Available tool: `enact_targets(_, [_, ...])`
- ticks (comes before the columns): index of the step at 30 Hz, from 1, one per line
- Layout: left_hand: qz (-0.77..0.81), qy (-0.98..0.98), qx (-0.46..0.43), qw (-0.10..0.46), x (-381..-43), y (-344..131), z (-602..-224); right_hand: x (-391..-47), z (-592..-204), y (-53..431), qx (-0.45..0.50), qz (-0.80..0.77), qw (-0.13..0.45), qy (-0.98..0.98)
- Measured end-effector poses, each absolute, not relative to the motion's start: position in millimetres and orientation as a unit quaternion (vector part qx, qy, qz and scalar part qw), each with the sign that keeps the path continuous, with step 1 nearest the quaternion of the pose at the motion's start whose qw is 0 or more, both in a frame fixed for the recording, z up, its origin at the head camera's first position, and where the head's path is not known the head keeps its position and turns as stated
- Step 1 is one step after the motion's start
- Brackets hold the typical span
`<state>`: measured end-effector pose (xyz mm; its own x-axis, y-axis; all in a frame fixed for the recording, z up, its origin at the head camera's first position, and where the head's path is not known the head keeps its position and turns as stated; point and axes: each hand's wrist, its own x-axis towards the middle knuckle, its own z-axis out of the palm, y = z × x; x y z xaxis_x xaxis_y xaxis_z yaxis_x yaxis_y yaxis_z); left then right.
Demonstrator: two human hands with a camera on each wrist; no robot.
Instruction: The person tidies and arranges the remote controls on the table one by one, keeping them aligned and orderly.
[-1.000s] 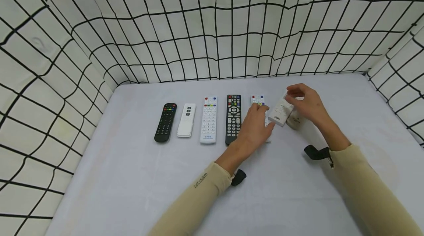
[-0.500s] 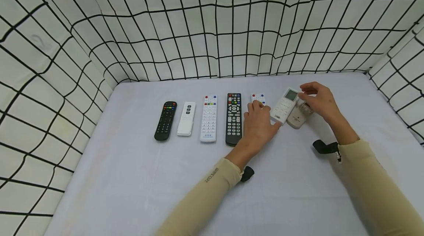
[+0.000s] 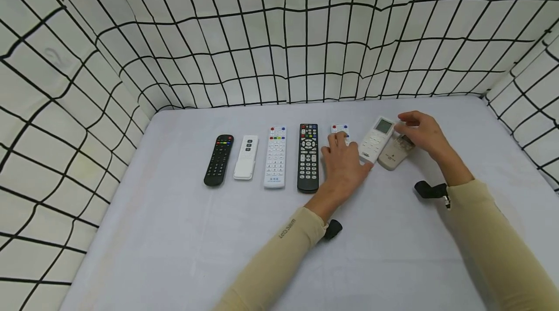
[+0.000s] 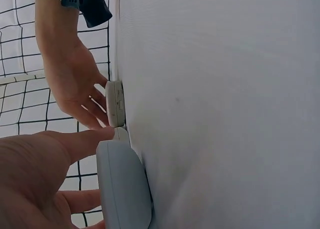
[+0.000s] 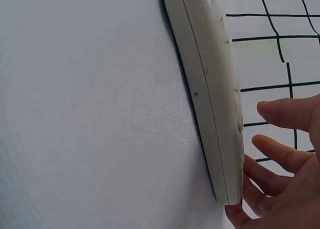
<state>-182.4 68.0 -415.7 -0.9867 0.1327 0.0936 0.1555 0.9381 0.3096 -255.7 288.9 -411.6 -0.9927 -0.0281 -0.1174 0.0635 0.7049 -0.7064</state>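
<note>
My left hand [image 3: 345,163] lies over a white remote control with coloured buttons [image 3: 339,129], hiding most of it. Its thumb reaches the near end of a white air-conditioner remote [image 3: 375,140] with a small grey screen. Beside that slanted remote lies a beige remote [image 3: 393,155], also slanted. The fingers of my right hand [image 3: 422,131] are at the beige remote's far end and cover part of it. In the right wrist view, thumb and forefinger stand apart from the beige remote [image 5: 210,89], while lower fingers touch its edge. The left wrist view shows my left thumb [image 4: 90,141] extended.
Left of my hands, a row holds a long black remote [image 3: 308,158], a white remote [image 3: 275,158], a small white remote [image 3: 246,157] and a black remote [image 3: 219,160]. Black grid netting [image 3: 286,49] rises behind the white-covered table [image 3: 174,253] and at both sides.
Both hands have shifted to the right. The right hand has come off the white air-conditioner remote, uncovering its screen. That remote has moved slightly right.
</note>
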Motion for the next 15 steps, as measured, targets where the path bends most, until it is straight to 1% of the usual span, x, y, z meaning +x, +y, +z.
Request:
enact_targets(9, [-0.122,-0.989,-0.07,0.044,-188.0,72.6,-417.7,-259.6,-412.2,286.7,-0.02,-0.374,0.072,0.925])
enact_targets(15, [-0.117,-0.989,-0.067,0.054,-191.5,73.3,-420.6,-258.5,-413.6,285.8,-0.023,-0.374,0.077,0.924])
